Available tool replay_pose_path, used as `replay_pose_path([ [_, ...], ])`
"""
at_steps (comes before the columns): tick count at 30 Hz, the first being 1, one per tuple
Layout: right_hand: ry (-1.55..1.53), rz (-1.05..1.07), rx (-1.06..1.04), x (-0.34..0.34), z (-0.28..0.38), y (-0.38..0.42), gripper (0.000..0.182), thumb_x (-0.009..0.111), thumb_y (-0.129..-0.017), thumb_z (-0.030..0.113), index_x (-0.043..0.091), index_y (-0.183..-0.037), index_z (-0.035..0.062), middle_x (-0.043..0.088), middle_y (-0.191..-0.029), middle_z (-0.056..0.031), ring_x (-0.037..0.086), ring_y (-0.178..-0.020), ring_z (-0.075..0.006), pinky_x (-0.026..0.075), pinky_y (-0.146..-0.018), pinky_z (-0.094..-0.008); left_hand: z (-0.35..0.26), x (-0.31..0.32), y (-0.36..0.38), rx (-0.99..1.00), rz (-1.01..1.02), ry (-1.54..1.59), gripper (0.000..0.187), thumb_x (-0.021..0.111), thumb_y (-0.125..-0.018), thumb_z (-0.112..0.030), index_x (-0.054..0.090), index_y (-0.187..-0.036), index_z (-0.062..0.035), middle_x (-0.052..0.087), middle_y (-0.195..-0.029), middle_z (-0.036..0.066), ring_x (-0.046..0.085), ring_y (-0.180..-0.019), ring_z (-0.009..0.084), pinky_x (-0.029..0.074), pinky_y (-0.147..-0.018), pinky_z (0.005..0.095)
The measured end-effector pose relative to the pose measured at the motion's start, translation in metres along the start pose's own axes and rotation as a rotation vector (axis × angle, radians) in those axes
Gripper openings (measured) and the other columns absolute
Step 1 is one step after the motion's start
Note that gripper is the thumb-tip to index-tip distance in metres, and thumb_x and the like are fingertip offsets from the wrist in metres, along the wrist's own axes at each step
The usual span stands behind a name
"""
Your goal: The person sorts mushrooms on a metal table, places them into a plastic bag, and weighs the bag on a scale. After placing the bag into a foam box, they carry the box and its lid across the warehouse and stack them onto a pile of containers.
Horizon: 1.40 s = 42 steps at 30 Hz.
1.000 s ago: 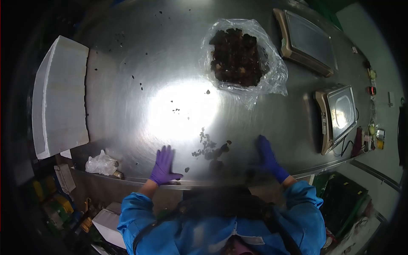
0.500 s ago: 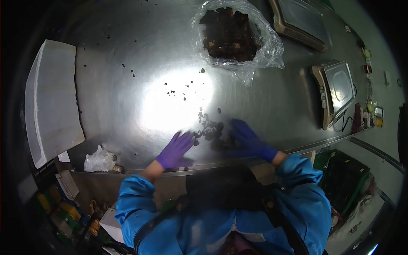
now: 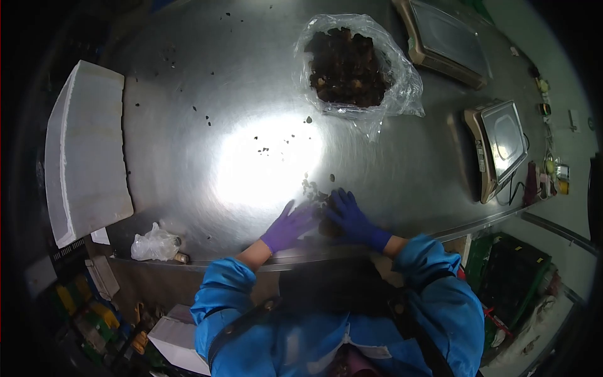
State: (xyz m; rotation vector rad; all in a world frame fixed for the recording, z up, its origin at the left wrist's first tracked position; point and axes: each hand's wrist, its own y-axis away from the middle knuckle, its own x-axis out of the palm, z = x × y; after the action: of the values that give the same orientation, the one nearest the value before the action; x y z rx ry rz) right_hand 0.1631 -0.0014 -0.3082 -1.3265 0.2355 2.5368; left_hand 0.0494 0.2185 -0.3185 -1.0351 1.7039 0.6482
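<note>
Both gloved hands are laid flat on the steel table (image 3: 188,144), near its edge at 6 o'clock of the view. The left hand (image 3: 287,226) is spread, fingers extended and pointed toward 1 o'clock, with nothing gripped. The right hand (image 3: 352,217) is likewise open, fingers pointed toward 11 o'clock, palm down. Between the two sets of fingertips a small heap of dark pieces (image 3: 319,202) is enclosed, touched from both sides (whether any pieces are pinned under the palms cannot be told). A few stray crumbs (image 3: 270,146) are scattered toward 12 o'clock of the heap, inside the bright glare on the metal.

At 12 o'clock of the hands, well apart, a clear plastic bag (image 3: 402,94) is seen, lying open with a mass of dark pieces (image 3: 345,60) inside. At 2 o'clock a weighing scale (image 3: 499,147) is set, with a second scale (image 3: 449,41) beyond it. At 9 o'clock a white foam box (image 3: 85,151) is placed at the table's end, and a crumpled small bag (image 3: 154,244) is lying at the table edge near 8 o'clock
</note>
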Motion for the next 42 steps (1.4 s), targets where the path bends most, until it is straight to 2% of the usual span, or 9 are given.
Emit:
replay_pose_path([
  [15, -0.144, -0.360, 0.091, -0.027, -0.048, -0.094, 0.108, 0.074, -0.055, 0.051, 0.020, -0.135, 0.0026, 0.017, -0.139, -0.0230, 0.016, -0.129, -0.0377, 0.016, -0.103, -0.0504, 0.088, -0.029, -0.050, -0.289, -0.412, 0.219, 0.096, 0.075, -0.058, -0.044, 0.029, -0.133, -0.0072, 0.026, -0.137, 0.018, 0.021, -0.128, 0.0376, 0.023, -0.102, 0.0480],
  [19, -0.501, -0.632, 0.293, -0.024, -0.042, -0.100, 0.057, 0.053, -0.081, 0.015, 0.030, -0.131, 0.0017, 0.030, -0.135, -0.0179, 0.031, -0.126, -0.0286, 0.025, -0.102, -0.0346, 0.044, 0.002, -0.067, -0.641, -0.593, 0.325, 0.070, 0.063, -0.073, -0.023, 0.030, -0.132, -0.0035, 0.029, -0.134, 0.020, 0.028, -0.125, 0.0360, 0.027, -0.102, 0.0408],
  [28, -0.429, -0.508, 0.356, 0.067, -0.050, -0.078, 0.030, 0.042, -0.087, 0.013, 0.051, -0.112, -0.0004, 0.051, -0.115, -0.0177, 0.049, -0.108, -0.0286, 0.037, -0.094, -0.0336, -0.006, 0.061, -0.117, -0.813, -0.891, 0.358, 0.042, 0.037, -0.088, -0.016, 0.036, -0.126, 0.0020, 0.040, -0.127, 0.017, 0.035, -0.121, 0.0301, 0.031, -0.099, 0.0379],
  [30, -0.362, -0.601, 0.367, 0.076, -0.045, -0.078, 0.030, 0.042, -0.088, 0.013, 0.051, -0.112, -0.0013, 0.054, -0.112, -0.0160, 0.052, -0.103, -0.0266, 0.039, -0.091, -0.0320, -0.013, 0.070, -0.120, -0.843, -1.229, 1.022, 0.044, 0.035, -0.089, -0.015, 0.033, -0.128, 0.0047, 0.037, -0.131, 0.018, 0.034, -0.124, 0.0287, 0.026, -0.102, 0.0356],
  [33, -0.702, -0.561, 0.531, 0.038, -0.022, -0.097, 0.033, 0.049, -0.081, 0.017, 0.051, -0.113, 0.0086, 0.055, -0.110, -0.0089, 0.054, -0.100, -0.0247, 0.045, -0.082, -0.0353, -0.021, 0.015, -0.132, -0.917, -1.120, 0.883, 0.043, 0.034, -0.088, -0.010, 0.033, -0.128, 0.0064, 0.039, -0.130, 0.019, 0.036, -0.122, 0.0283, 0.029, -0.100, 0.0361],
  [35, -1.620, -0.537, 0.609, 0.021, -0.033, -0.089, 0.033, 0.041, -0.089, 0.015, 0.049, -0.116, -0.0022, 0.055, -0.110, -0.0080, 0.050, -0.100, -0.0139, 0.040, -0.087, -0.0279, -0.017, 0.024, -0.144, -0.895, -1.142, 1.007, 0.040, 0.036, -0.089, -0.011, 0.036, -0.126, 0.0054, 0.044, -0.123, 0.017, 0.042, -0.114, 0.0239, 0.033, -0.095, 0.0321],
  [39, -1.052, -0.534, 0.614, -0.064, -0.027, -0.123, 0.035, 0.043, -0.088, 0.018, 0.050, -0.116, -0.0020, 0.054, -0.112, -0.0093, 0.049, -0.104, -0.0155, 0.038, -0.090, -0.0278, 0.029, 0.033, -0.189, -0.790, -0.974, 1.561, 0.041, 0.035, -0.087, -0.006, 0.036, -0.126, 0.0060, 0.043, -0.127, 0.018, 0.038, -0.120, 0.0251, 0.033, -0.097, 0.0321],
  [41, -0.278, -0.816, 0.253, -0.087, -0.068, -0.141, 0.029, 0.048, -0.082, 0.009, 0.053, -0.110, 0.0049, 0.057, -0.106, -0.0128, 0.054, -0.101, -0.0251, 0.043, -0.087, -0.0305, 0.032, -0.079, -0.228, -0.838, -0.690, 1.077, 0.042, 0.037, -0.087, -0.007, 0.035, -0.127, 0.0042, 0.041, -0.128, 0.017, 0.039, -0.119, 0.0248, 0.032, -0.097, 0.0321],
  [42, -0.772, -0.891, 0.243, -0.118, -0.070, -0.154, 0.030, 0.048, -0.082, 0.009, 0.053, -0.111, 0.0040, 0.056, -0.108, -0.0131, 0.053, -0.102, -0.0245, 0.041, -0.089, -0.0301, 0.039, -0.097, -0.247, -0.689, -0.867, 1.111, 0.044, 0.037, -0.088, -0.011, 0.032, -0.129, 0.0035, 0.037, -0.131, 0.017, 0.036, -0.122, 0.0250, 0.028, -0.100, 0.0314],
])
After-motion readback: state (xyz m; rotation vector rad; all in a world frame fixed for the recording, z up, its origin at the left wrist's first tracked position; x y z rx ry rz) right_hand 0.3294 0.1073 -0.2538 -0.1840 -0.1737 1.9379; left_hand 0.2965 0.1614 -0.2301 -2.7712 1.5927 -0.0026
